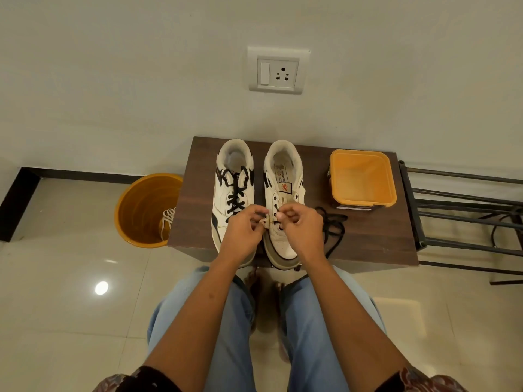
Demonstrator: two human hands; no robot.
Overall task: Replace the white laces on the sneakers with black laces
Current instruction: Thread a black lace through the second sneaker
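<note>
The black flat lace (334, 230) was what I worked on: most of it lay in a loose heap on the dark brown wooden table (373, 239), just to the right of my right hand (301, 229), and the working end ran up to the lower eyelets of the white leather sneaker with open eyelets (284, 193) directly under my fingers. My right hand was curled tight, pinching the lace near an eyelet, as best I could judge. My left hand (244, 230) was curled too, pinching the eyelet flap; whether it also held lace I could not tell. To do this well, I judged I should keep the lace flat, feed the tip straight through and even both ends before crossing upward. Just left of my left hand stood the white sneaker already laced in black (233, 193). Further left, below the table, a white lace (167, 222) lay in the orange plastic bucket (138, 210). Beyond my right hand sat an orange square plastic tub (363, 176).
</note>
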